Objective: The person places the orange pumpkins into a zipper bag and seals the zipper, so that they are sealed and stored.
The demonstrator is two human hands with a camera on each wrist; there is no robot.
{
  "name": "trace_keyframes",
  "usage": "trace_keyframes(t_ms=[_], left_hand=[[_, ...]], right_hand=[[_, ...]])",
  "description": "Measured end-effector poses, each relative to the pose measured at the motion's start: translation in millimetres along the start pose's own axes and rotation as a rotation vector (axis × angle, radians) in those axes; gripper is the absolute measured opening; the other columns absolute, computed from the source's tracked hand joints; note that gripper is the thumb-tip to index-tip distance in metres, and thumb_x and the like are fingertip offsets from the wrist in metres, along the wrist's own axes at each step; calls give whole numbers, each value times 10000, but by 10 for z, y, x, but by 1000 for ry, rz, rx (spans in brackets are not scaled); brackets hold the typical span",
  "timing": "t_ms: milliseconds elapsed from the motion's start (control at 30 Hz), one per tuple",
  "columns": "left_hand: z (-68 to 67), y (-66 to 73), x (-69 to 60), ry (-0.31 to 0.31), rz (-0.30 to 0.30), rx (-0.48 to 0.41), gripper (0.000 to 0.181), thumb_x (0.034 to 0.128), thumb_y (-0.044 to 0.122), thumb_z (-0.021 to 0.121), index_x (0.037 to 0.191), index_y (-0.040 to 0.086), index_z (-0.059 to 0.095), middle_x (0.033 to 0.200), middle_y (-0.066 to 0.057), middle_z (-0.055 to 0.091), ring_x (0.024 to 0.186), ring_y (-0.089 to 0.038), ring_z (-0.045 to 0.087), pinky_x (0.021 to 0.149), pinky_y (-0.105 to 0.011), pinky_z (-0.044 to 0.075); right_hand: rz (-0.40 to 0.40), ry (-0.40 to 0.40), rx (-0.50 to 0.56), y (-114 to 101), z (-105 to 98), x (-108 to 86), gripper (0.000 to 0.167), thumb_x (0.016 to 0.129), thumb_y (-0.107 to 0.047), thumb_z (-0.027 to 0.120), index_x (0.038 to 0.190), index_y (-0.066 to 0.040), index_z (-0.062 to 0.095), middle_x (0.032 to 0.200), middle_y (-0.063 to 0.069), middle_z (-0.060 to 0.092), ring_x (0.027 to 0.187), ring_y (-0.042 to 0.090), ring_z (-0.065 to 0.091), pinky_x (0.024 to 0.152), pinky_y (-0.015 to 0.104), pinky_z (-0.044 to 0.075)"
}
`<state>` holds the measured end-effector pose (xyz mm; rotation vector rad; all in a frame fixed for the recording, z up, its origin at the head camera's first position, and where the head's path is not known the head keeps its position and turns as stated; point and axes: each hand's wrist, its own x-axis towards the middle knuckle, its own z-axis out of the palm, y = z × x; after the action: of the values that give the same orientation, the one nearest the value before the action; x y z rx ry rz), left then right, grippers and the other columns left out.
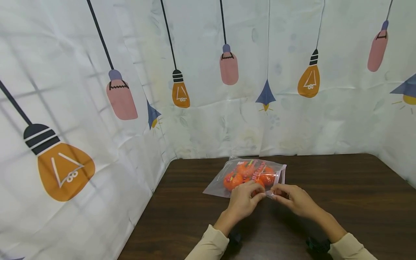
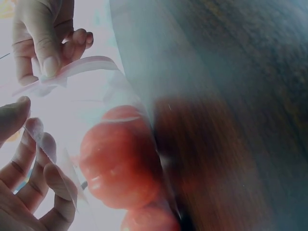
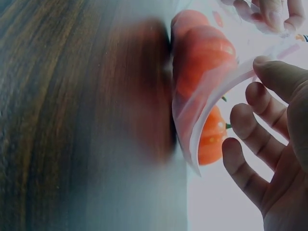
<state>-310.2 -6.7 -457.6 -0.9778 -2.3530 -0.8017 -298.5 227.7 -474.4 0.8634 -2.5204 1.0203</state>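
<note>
A clear plastic zip bag [image 1: 214,186] with red printing lies on the table, its open end toward the right. Inside are several round, red-orange, tomato-like fruits [image 2: 118,163], some with green stems in the right wrist view. My left hand [image 1: 244,198] pinches the film at the bag's near edge between thumb and fingers. Close beside it, my right hand [image 1: 297,200] pinches the strip [image 3: 211,103] along the bag's mouth at its near corner. The mouth gapes in the right wrist view, one orange fruit [image 3: 211,137] showing through it.
The dark brown wooden table [image 1: 341,180] extends to both sides of the bag. A white cloth [image 1: 208,126] printed with hanging lamps and bulbs stands behind the table and along its left side. Dark objects [image 1: 316,245] sit beneath the wrists.
</note>
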Motion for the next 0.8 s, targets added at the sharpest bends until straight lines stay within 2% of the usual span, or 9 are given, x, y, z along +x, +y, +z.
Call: trace_keyframes(t_ms=[233,467,800], left_hand=[[-10,-3,5,8,-24,-6,52,909,308,771,911,269,737,792,135,623,617,35,418,558,-119,303],[-25,-3,15,28,-25,-1,75,890,303,786,901,269,720,814,148,649,641,42,502,581,-101,337],[-57,-13,22,38,-41,-15,91,869,308,796,870,270,714,768,145,618,640,71,469,581,-98,329]], right_hand=[[37,15,-93,18,-15,-19,113,945,-218,726,1051,-240,692,787,-188,621,641,-62,447,543,202,392],[102,10,-170,67,-27,-35,124,935,-252,738,1053,-253,699,816,-189,647,628,-55,438,555,202,384],[63,45,-265,80,-75,-48,142,908,-220,765,1025,-257,694,774,-203,613,607,-74,408,530,199,357]])
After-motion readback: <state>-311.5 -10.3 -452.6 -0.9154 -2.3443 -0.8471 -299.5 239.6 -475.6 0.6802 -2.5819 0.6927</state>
